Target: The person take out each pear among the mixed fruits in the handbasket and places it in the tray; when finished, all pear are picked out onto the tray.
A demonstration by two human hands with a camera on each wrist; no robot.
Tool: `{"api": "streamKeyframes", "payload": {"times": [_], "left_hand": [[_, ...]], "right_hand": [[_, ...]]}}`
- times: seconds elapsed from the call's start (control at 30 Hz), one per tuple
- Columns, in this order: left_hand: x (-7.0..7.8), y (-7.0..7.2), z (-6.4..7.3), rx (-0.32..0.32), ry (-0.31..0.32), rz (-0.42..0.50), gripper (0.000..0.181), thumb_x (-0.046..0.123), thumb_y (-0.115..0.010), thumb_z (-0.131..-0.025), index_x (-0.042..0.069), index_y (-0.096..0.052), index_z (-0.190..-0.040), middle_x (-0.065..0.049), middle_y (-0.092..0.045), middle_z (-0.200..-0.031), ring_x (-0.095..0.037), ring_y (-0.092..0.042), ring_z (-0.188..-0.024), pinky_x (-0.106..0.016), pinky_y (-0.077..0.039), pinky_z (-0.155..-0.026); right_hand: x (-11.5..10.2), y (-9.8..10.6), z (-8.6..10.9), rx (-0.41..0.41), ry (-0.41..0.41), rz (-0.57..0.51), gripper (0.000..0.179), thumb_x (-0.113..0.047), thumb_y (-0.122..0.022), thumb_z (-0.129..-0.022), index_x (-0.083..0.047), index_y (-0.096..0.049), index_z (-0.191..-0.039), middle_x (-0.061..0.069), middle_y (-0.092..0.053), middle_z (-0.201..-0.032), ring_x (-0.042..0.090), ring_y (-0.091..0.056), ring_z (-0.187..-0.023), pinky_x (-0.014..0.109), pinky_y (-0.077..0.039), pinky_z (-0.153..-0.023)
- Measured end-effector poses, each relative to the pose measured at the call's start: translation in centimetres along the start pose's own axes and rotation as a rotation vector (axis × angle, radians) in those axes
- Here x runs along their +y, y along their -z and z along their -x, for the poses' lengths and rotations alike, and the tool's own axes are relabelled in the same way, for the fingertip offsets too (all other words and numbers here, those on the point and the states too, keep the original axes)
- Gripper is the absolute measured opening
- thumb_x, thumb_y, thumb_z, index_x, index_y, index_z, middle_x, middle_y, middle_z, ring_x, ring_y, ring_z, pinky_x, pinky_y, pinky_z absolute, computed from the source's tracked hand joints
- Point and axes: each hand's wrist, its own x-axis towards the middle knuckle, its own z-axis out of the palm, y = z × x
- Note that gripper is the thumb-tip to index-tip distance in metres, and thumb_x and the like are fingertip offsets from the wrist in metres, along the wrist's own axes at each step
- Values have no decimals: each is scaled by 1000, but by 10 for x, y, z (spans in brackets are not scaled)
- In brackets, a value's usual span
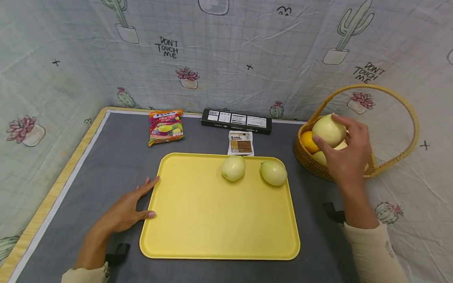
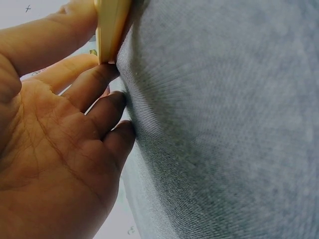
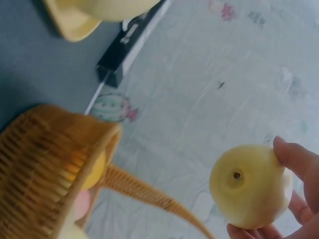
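In the head view my right hand (image 1: 350, 151) holds a pale yellow-green round fruit (image 1: 329, 131) above the wicker basket (image 1: 313, 167), thumb on one side and fingers on the other. The right wrist view shows a small dark pit on this fruit (image 3: 244, 186). A yellow tray (image 1: 212, 212) lies on the grey cloth. At its left edge rests my left hand (image 1: 122, 212), fingers spread and nearly straight, with thumb and forefinger touching the rim. Two similar pale fruits, one rounder (image 1: 233, 168) and one longer (image 1: 274, 173), lie at the tray's far right part.
The basket holds an orange fruit (image 1: 309, 142) and more pale fruits; its tall handle (image 1: 415, 125) arches to the right. Behind the tray lie a colourful snack packet (image 1: 165, 127), a long black box (image 1: 236, 121) and a small white-brown sachet (image 1: 241, 143). Printed cloth (image 1: 226, 51) hangs behind.
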Motion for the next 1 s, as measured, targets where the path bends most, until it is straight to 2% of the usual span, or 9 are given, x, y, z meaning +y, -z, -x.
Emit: {"api": "streamKeyframes", "payload": {"times": [0.13,0.2,0.33,0.53,0.77,0.87,1.0], "left_hand": [[0,0,-2,-4,12,-3,113,36,-89,-84,33,-18,-172,-27,-16,-176,-69,-16,-153,-84,-22,-116],[0,0,-2,-7,18,-2,113,36,-89,-84,33,-18,-172,-27,-15,-176,-69,-15,-153,-85,-21,-116],[1,-1,-2,-9,18,-5,113,37,-89,-84,34,-19,-172,-27,-16,-176,-69,-16,-153,-84,-22,-116],[1,-1,0,-4,6,2,111,35,-88,-85,33,-19,-172,-28,-16,-175,-69,-16,-152,-84,-24,-115],[1,0,0,0,-4,6,110,34,-88,-86,33,-20,-172,-28,-16,-175,-69,-16,-152,-83,-24,-116],[0,-1,0,5,-11,4,110,34,-88,-85,31,-20,-172,-29,-17,-175,-70,-18,-152,-84,-25,-115],[1,-2,0,10,-6,9,111,34,-88,-84,31,-20,-172,-29,-18,-174,-70,-18,-152,-83,-25,-115]], "right_hand": [[-8,-6,4,-17,58,-82,66,-4,-96,-75,-18,-74,-136,-13,-60,-133,4,-53,-128,24,-54,-110],[-12,-10,6,-32,79,-111,67,0,-97,-73,-16,-75,-134,-14,-60,-132,5,-54,-129,21,-54,-108],[-21,-17,11,-72,102,-126,68,0,-97,-73,-15,-74,-135,-3,-64,-136,5,-55,-130,18,-53,-108],[-43,-30,22,-158,133,-149,66,-5,-96,-78,-13,-71,-139,12,-60,-142,13,-54,-135,25,-51,-114],[-63,-51,31,-227,216,-239,64,-7,-95,-79,-9,-70,-139,13,-60,-144,20,-55,-138,25,-50,-115],[-69,-60,35,-252,247,-262,65,-7,-95,-79,-8,-69,-139,15,-59,-144,22,-55,-139,32,-52,-116],[-77,-72,41,-277,280,-241,66,-11,-96,-78,-11,-70,-139,14,-61,-143,24,-56,-138,42,-53,-112]]}}
